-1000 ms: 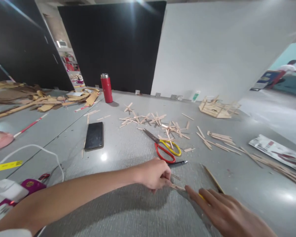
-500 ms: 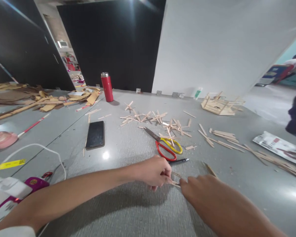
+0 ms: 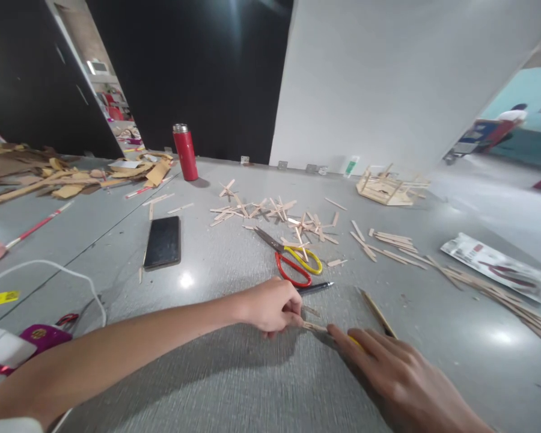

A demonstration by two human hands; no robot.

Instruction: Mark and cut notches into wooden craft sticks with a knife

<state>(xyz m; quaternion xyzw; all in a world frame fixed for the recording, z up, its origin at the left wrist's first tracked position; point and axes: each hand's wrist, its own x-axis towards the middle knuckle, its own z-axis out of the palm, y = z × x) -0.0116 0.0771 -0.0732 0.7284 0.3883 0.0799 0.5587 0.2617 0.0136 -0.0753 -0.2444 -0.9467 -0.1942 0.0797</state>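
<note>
My left hand [image 3: 276,308] is closed, pinching thin wooden craft sticks [image 3: 314,326] just above the grey table. My right hand [image 3: 388,364] lies low over the table with its fingers stretched forward. Between its fingers a bit of a yellow object [image 3: 355,341] shows; the rest is hidden under the hand. The index fingertip is at the right end of the sticks. Beyond my left hand are a black pen [image 3: 315,288] and scissors [image 3: 293,258] with one red and one yellow handle. A slim pencil-like stick [image 3: 379,314] lies beyond my right hand.
Loose craft sticks [image 3: 275,210] are scattered mid-table, with longer strips [image 3: 491,294] at right beside a white packet [image 3: 500,264]. A phone [image 3: 162,242], a red bottle [image 3: 186,153] and a wooden frame [image 3: 390,187] stand or lie further back. A white cable [image 3: 72,264] curves at left.
My right hand has gone from a fist to outstretched fingers, and yellow now shows between them. My left hand still pinches the sticks. The whole view has shifted slightly.
</note>
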